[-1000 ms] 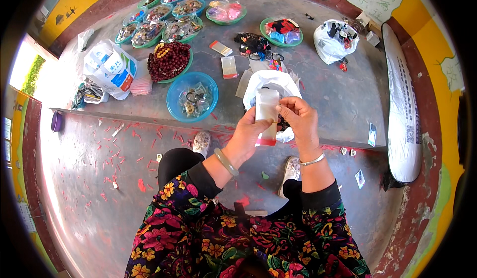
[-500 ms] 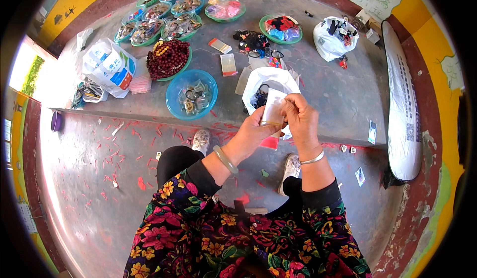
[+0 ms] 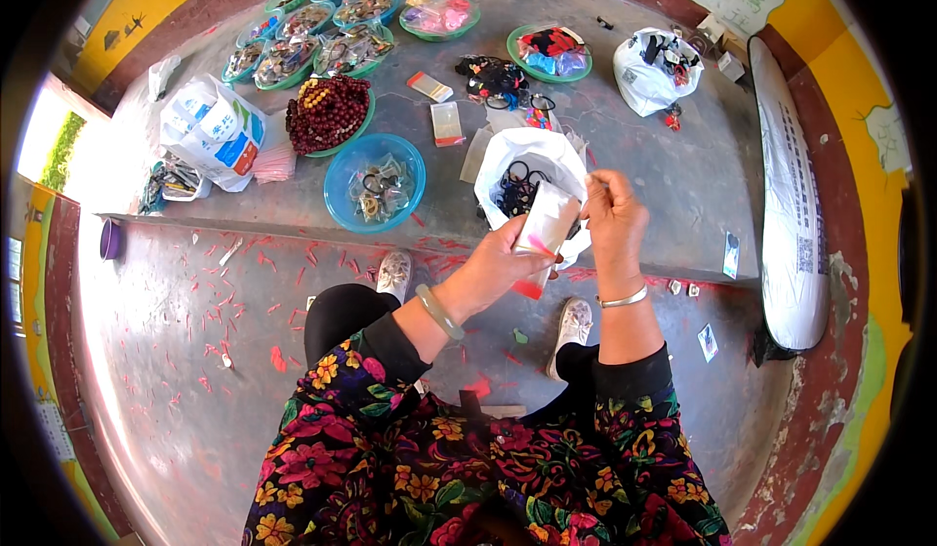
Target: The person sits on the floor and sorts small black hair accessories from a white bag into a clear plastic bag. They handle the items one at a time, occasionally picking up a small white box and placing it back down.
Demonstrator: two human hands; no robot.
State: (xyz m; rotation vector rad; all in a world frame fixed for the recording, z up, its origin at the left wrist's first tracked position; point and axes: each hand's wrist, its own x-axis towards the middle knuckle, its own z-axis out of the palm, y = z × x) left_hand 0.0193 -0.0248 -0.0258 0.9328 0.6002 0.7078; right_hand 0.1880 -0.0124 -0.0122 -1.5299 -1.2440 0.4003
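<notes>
My left hand (image 3: 493,265) grips a stack of small clear plastic bags (image 3: 549,220) with a red end, tilted over the near side of a white plastic bag (image 3: 559,151). Just to the right of the stack, my right hand (image 3: 619,222) is raised with thumb and fingers pinched together. Whatever those fingertips hold, if anything, is too small to make out. Black hair ties (image 3: 519,187) lie inside the white bag, beyond both hands. A blue bowl (image 3: 337,204) with small packaged items stands to the left of my hands.
A green basin of dark red beads (image 3: 322,121), a printed plastic bag (image 3: 210,121) and several filled basins occupy the raised platform's left. Two clear packs (image 3: 447,122) lie mid-platform. Another white bag (image 3: 652,102) stands right. Red strips litter the lower floor (image 3: 244,302).
My right hand has moved off the bag stack, slightly up and right. The stack in my left hand has shifted a little right and tilted, uncovering more hair ties.
</notes>
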